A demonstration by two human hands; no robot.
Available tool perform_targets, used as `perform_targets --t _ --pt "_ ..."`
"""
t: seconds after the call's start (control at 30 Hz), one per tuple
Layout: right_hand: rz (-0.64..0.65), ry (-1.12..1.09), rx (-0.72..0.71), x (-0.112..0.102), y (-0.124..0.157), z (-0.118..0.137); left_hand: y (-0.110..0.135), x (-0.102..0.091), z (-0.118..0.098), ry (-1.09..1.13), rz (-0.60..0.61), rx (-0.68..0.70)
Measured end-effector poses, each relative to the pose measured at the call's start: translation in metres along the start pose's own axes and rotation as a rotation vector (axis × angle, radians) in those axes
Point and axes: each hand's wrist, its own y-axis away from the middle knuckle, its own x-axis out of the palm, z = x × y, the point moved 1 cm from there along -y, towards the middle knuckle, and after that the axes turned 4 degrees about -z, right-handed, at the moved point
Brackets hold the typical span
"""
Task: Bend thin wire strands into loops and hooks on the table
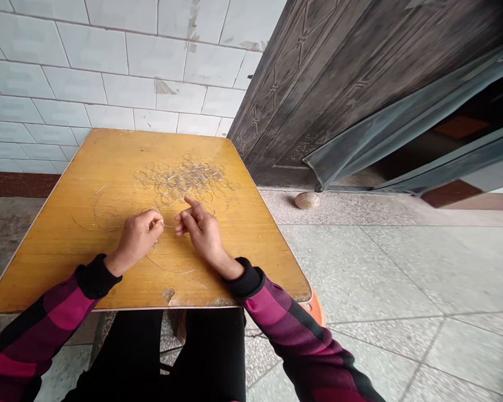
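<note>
I sit at a small yellow wooden table [67, 262]. My left hand [137, 237] is curled closed, pinching a thin wire [167, 269] whose tail curves over the tabletop towards me. My right hand [201, 226] is right beside it, fingertips pinched on the same wire, with the index finger raised. Just beyond both hands lies a pile of several small wire rings [183, 180]. Pink and black sleeves cover my forearms.
A few loose bent wires [103, 215] lie on the table's left part. A white tiled wall [109, 67] stands behind the table and a dark metal door [339, 84] at the right. A small round ball [307, 200] rests on the floor by the door.
</note>
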Motion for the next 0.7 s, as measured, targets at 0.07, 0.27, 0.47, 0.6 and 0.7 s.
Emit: perform_targets --t 0.07,0.27,0.47,0.6,0.7 --pt "-0.026 -0.066 0.043 0.000 -0.001 -0.002 0.000 0.000 0.000 -0.010 0.000 0.004" --pt "0.104 0.323 0.013 -0.003 -0.004 0.003 -0.001 0.002 0.001 -0.016 0.050 0.019" --pt "0.185 0.841 -0.149 -0.003 -0.001 0.005 0.000 0.008 0.002 -0.083 0.063 0.070" --pt "0.123 0.699 -0.169 -0.002 0.003 0.006 -0.001 0.006 0.003 -0.088 0.042 0.082" --pt "0.027 0.447 -0.184 -0.003 0.006 0.011 -0.003 0.003 0.003 -0.062 0.017 0.050"
